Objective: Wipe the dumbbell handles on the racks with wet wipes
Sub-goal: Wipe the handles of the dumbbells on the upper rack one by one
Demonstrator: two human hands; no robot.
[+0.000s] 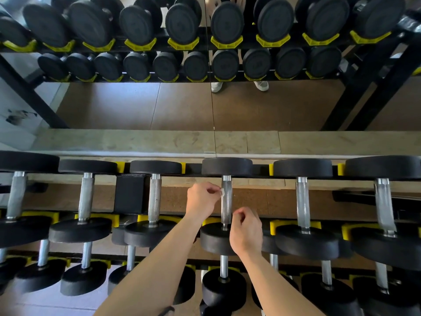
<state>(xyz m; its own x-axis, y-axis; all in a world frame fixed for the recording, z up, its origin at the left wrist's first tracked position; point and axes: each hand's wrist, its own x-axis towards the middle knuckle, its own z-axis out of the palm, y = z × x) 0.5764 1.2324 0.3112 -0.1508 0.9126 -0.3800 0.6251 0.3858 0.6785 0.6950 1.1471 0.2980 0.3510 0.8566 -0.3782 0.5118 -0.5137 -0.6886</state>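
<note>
Bright, even light; sharp centre, wide-angle bending and softness at edges

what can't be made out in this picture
Head view:
- Wet wipe: only a white corner shows; the left hand pinching it hides the rest.
- Right hand: curled fingers face away, so whether it grips the handle is unclear.
- Outermost dumbbell: cut off by the right edge.
- Mirrored dumbbell markings: too blurred.

Large wall mirror (pixel 182 106) in two panes meeting at a thin vertical seam (pixel 213 110), brown floor panels reflected in it, pale mottled stone ledge (pixel 136 140) along its foot, speckled brown floor (pixel 252 200) below, lighter grey floor (pixel 43 303) at the lower left corner, soft even light.
</note>
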